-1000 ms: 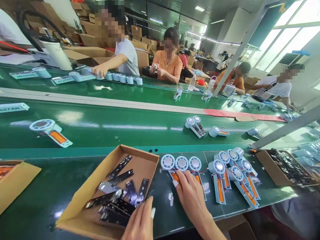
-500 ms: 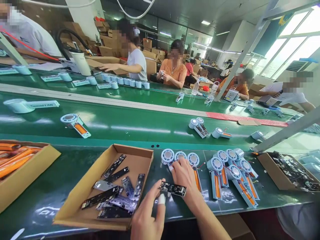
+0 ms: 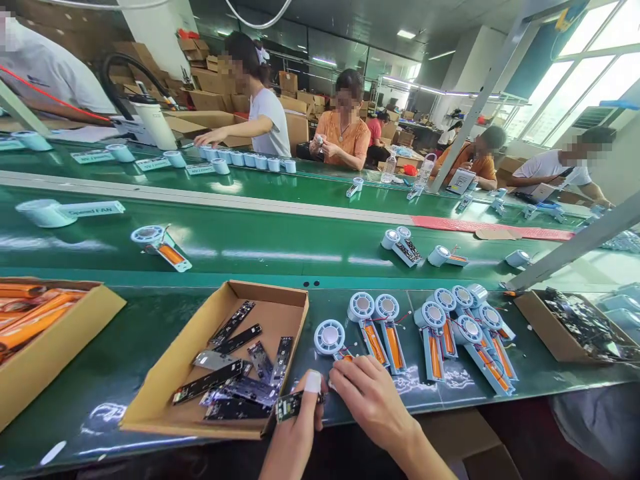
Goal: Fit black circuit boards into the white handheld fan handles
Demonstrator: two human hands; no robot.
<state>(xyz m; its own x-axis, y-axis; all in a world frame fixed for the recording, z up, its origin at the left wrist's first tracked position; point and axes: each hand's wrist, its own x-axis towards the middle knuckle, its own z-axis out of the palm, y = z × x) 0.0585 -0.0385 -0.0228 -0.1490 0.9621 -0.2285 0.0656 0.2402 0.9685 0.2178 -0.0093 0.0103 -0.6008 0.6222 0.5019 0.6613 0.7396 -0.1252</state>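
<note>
My left hand [image 3: 295, 427] pinches a small black circuit board [image 3: 291, 404] at the near table edge, a white cot on one fingertip. My right hand [image 3: 367, 397] is curled over the lower end of a pale blue fan unit [image 3: 330, 337], its fingers closed on the handle part where an orange battery shows. The open cardboard box [image 3: 175, 373] of black circuit boards lies just left of both hands. More fan units [image 3: 373, 320] with orange batteries lie in a row to the right.
A box of orange batteries [image 3: 45, 340] sits at the left, another box of boards [image 3: 575, 327] at the right. Loose fan units [image 3: 160, 245] ride the green conveyor [image 3: 280, 233]. Several other people work across the belt. A metal post [image 3: 575, 250] slants at the right.
My right hand has pulled one fan unit out of the row toward me. My left hand, which picked a board from the box, now holds it by the right hand.
</note>
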